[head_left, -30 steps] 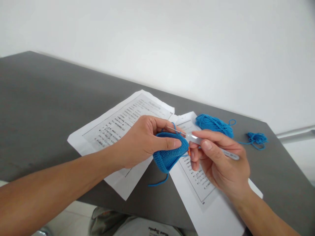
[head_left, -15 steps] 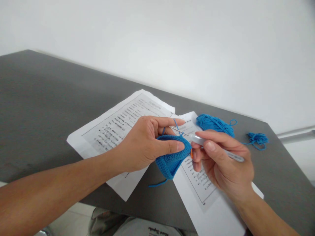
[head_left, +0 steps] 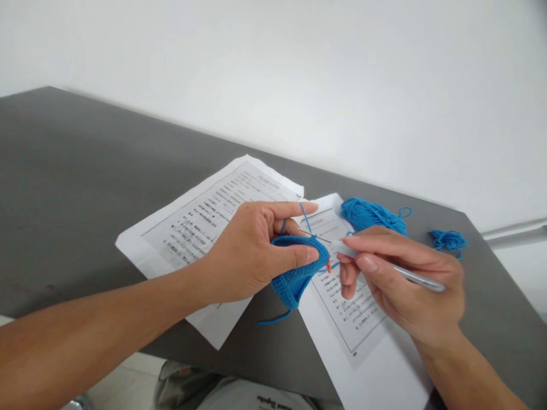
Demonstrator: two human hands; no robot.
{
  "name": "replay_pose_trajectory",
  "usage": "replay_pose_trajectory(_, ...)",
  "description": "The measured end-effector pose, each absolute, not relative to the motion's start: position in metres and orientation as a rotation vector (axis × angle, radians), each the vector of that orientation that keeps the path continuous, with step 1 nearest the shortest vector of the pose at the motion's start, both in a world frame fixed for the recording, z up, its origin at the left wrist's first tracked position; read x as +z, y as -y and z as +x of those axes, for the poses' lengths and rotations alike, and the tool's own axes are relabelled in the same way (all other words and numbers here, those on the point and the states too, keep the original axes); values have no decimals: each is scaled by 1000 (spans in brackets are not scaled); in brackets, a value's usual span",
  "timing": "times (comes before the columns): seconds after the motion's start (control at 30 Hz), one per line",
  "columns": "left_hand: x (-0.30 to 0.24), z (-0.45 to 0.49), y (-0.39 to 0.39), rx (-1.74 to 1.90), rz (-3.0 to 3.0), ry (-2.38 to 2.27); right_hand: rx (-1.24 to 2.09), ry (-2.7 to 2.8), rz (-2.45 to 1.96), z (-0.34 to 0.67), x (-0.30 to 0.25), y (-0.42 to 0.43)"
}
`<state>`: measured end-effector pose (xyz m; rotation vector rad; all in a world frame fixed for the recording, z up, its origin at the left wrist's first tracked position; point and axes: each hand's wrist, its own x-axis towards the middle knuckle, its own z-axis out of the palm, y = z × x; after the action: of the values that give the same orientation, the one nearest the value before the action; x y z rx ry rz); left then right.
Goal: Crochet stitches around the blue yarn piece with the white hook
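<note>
My left hand (head_left: pixel 256 250) pinches a blue crocheted piece (head_left: pixel 294 273) between thumb and fingers, above the papers. Blue yarn loops over its outstretched index finger and runs down to the top edge of the piece. In my right hand (head_left: pixel 410 285) is a crochet hook (head_left: pixel 416 278) with a pale handle, held like a pen. The hook's thin metal shaft meets the yarn at the piece's upper edge; its very tip is hard to make out. A small orange stitch marker (head_left: pixel 329 266) hangs at the piece's right edge. A short yarn tail (head_left: pixel 273 320) dangles below.
Two printed sheets lie on the dark grey table (head_left: pixel 106 171): a left sheet (head_left: pixel 205 327) and a right sheet (head_left: pixel 376 370). A blue yarn skein (head_left: pixel 371 215) and a smaller yarn tangle (head_left: pixel 448 240) rest at the back right. Behind the table rises a white wall (head_left: pixel 273 85).
My right hand has moved rightward with the crochet hook, drawing its handle away from the crocheted piece. My left hand has hardly moved; the orange marker shows more clearly.
</note>
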<state>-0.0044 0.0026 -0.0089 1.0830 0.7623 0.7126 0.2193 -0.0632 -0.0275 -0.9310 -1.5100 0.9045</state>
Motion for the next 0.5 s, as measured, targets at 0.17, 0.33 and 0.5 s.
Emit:
replay_pose_trajectory(0.17,-7,-4,-2,723,1094,-788,836,1586,-941,224,-20,64)
replay_pose_trajectory(0.33,-5,-3,-2,727,1104,-814,725,1668,-987,225,-11,65)
replay_pose_trajectory(0.5,-5,-1,-1,728,1109,-834,688,1745,-989,228,-6,66)
